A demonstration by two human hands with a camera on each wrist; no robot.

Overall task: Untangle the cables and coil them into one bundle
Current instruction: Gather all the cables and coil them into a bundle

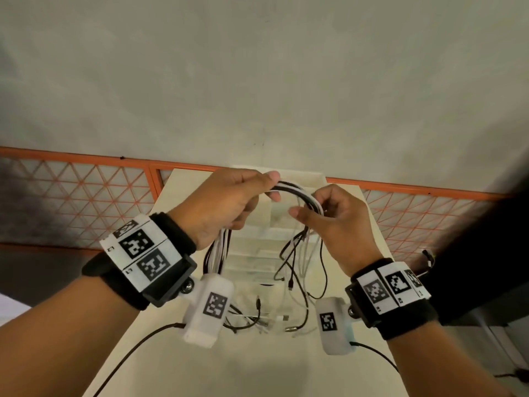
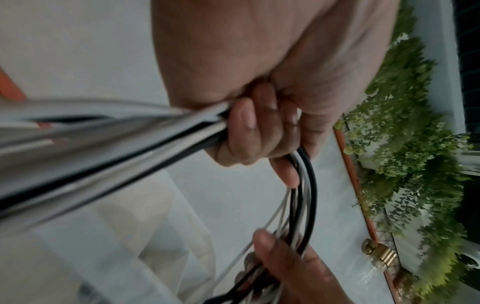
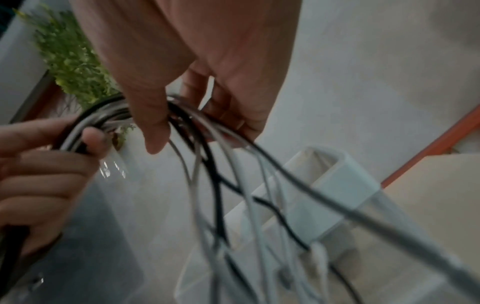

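Above the counter [image 1: 183, 365], both hands grip the soft, light cables [image 1: 296, 193]: left hand [image 1: 220, 207] at nine o'clock, right hand [image 1: 333, 222] at three.

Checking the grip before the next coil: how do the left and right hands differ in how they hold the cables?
The left hand grips the cables in a closed fist; the right hand pinches them loosely. Left-side strands hang gathered; right-side strands splay apart. Both hold the same arch above the table.
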